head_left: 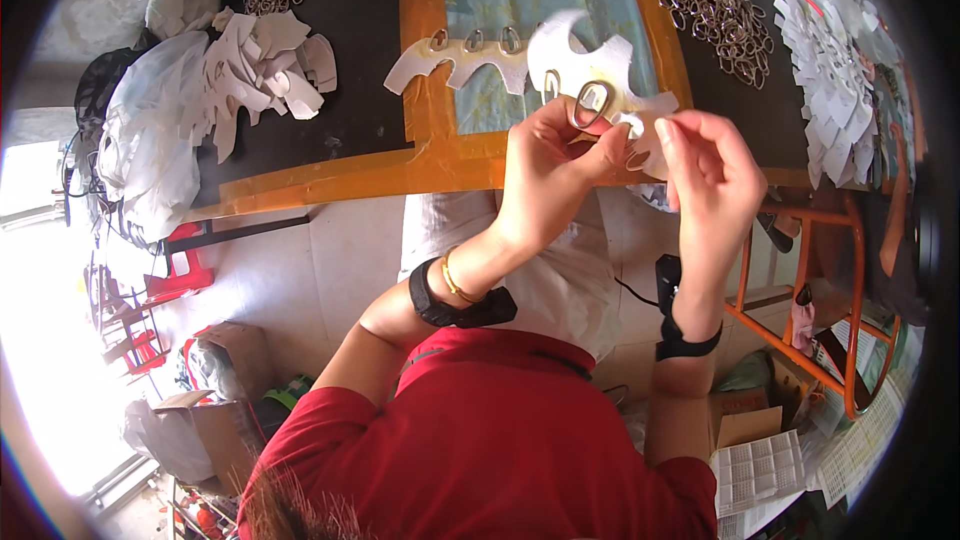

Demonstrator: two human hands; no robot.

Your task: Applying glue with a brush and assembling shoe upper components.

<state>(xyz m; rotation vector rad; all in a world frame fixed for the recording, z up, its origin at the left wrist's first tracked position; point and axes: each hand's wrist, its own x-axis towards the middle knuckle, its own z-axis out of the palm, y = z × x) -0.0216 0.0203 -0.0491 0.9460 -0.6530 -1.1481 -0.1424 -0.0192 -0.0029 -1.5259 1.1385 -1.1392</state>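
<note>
Head cam only: left hand (548, 170) at 1 o'clock has its fingers clamped on one white cut-out piece (585, 62) with at least two metal rings (609, 100). Right hand (715, 155) is at its edge, thumb and index close together; can't tell if they're gripping. One more white strip (485, 66) lies on the tabletop (350, 130) at 12, three rings on it. Two ring heaps (700, 15), 11 and 1:30; too many to count. Two white stacks (825, 90), 10 and 2. Carton (745, 425) at 4 has printing, tiny.
</note>
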